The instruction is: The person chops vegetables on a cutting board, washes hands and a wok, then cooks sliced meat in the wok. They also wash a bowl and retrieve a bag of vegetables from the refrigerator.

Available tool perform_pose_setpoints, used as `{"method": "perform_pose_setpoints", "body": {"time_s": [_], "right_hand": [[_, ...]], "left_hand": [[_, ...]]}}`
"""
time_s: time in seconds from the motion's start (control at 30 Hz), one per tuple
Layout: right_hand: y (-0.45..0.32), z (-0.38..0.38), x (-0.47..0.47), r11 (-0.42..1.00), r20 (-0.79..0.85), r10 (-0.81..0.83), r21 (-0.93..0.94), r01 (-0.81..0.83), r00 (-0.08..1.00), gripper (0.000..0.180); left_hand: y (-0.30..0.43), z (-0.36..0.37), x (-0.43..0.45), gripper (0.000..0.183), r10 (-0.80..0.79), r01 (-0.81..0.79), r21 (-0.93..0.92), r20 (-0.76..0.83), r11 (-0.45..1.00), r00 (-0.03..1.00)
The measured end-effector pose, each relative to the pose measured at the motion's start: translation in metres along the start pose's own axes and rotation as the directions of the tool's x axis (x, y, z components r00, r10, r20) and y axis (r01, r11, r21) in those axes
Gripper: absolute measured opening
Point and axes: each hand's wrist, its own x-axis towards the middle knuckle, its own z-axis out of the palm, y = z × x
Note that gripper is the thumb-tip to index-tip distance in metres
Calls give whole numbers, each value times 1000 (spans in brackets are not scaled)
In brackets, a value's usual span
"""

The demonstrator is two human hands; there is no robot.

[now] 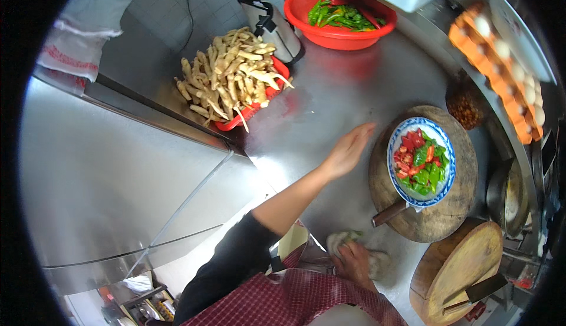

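My left hand (350, 150) is stretched out over the steel counter (305, 140), holding nothing, its fingertips close to the left rim of a round wooden chopping block (446, 220). My right hand (355, 262) presses a crumpled pale rag (379, 264) against the counter's near edge; a green scrap shows at the rag's far side. On the block stands a blue-and-white patterned plate (452, 171) of cut red and green peppers (422, 160). A knife's dark handle (390, 213) juts out from under the plate, its blade mostly hidden.
Ginger-like roots (230, 69) heap over a red basket (252, 113), beside a steel vacuum jug (278, 29). A red basin (340, 38) holds long peppers (340, 16). Eggs sit in an orange tray (491, 67). A cleaver (485, 288) rests at a tilted second block (464, 268).
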Motion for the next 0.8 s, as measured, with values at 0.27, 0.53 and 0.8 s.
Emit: {"method": "perform_pose_setpoints", "body": {"time_s": [0.27, 0.53, 0.8], "right_hand": [[-41, 1, 312, 996, -425, -27, -84, -10, 905, 38], [-47, 114, 230, 877, 12, -302, -388, 283, 953, 26], [6, 38, -47, 806, -427, 208, -435, -402, 880, 32]], "left_hand": [[44, -152, -221, 27, -11, 101, 154, -499, 983, 866], [27, -162, -259, 25, -174, 287, 72, -647, 955, 742], [29, -114, -189, 21, -145, 192, 179, -246, 965, 958]]}}
